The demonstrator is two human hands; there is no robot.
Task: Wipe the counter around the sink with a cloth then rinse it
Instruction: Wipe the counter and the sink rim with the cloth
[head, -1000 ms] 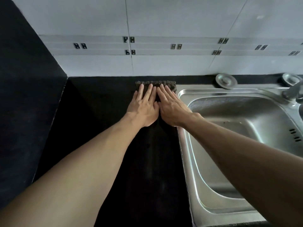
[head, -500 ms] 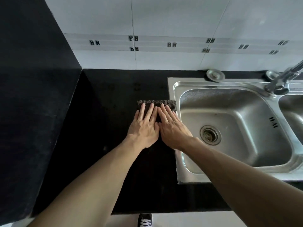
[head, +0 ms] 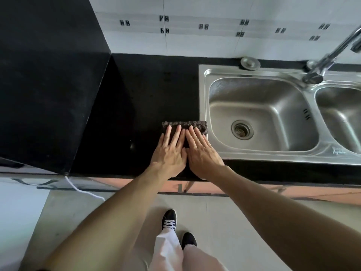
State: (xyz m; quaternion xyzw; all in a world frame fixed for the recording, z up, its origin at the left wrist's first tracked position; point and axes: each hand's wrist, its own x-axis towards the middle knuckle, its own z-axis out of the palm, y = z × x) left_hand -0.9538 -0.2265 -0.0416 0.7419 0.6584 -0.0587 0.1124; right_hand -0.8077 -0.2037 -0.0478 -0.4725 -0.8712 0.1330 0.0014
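Right, big picture first: the black counter (head: 156, 85) fills the left half of my view, and the steel sink (head: 203, 94) is set into it on the right, its faucet (head: 330, 57) swung over the divider at the back edge, well away from where I'm working. Both my arms reach in from the front edge, side by side. My left hand (head: 169, 153) and right hand (head: 203, 153) lie flat, palms down, touching along the inner sides, and I read that as two hands making one wide pad, so the pressure spreads evenly. Under them is the cloth (head: 185, 125), dark and folded into a thick rectangle. It sits on the counter's strip close to the front edge, with its right end lapping onto the sink's left rim, which is just where grime collects. The fingers (head: 176, 133) of the left hand are straight and slightly fanned; those of the right (head: 197, 133) are straight and closer together. All of them press down on the cloth, and none curl or pinch. My call: this is mid-wipe, with the rinse not yet begun. The drain (head: 242, 130) sits open in the left basin, ready for that.
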